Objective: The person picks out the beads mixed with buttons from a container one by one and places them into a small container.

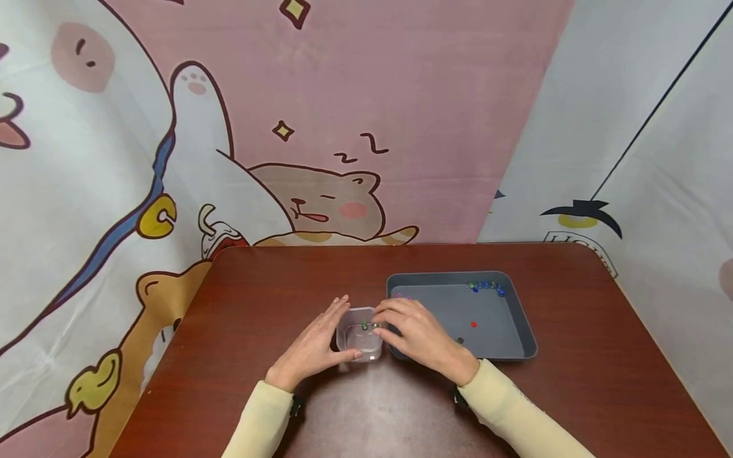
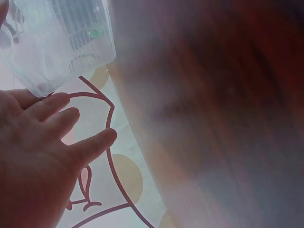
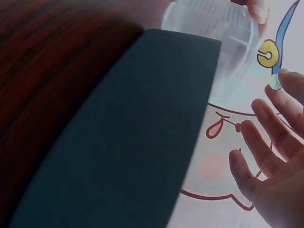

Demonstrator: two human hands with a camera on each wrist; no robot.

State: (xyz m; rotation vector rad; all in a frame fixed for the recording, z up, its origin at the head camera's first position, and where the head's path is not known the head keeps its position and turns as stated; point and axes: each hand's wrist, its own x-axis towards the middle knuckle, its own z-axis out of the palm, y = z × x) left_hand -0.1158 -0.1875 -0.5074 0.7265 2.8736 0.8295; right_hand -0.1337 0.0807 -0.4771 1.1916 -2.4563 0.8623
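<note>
I saw the left hand (image 1: 312, 348) grasping the clear plastic container (image 1: 368, 351) on the brown table (image 1: 584, 318); near its right rim, the right hand (image 1: 422, 336) pinched a pale green bead (image 3: 275, 82); rightmost, the grey tray (image 1: 438, 313) held scattered small beads (image 1: 486, 285).

Pale yellow sleeves (image 1: 260, 416), apparently dark wristbands (image 1: 295, 406).

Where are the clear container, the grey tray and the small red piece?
Clear container (image 1: 362, 342), head view, on its bare bottom.
Grey tray (image 1: 453, 310), head view, on its bare floor.
Small red piece (image 1: 473, 324), head view, at its middle.
</note>
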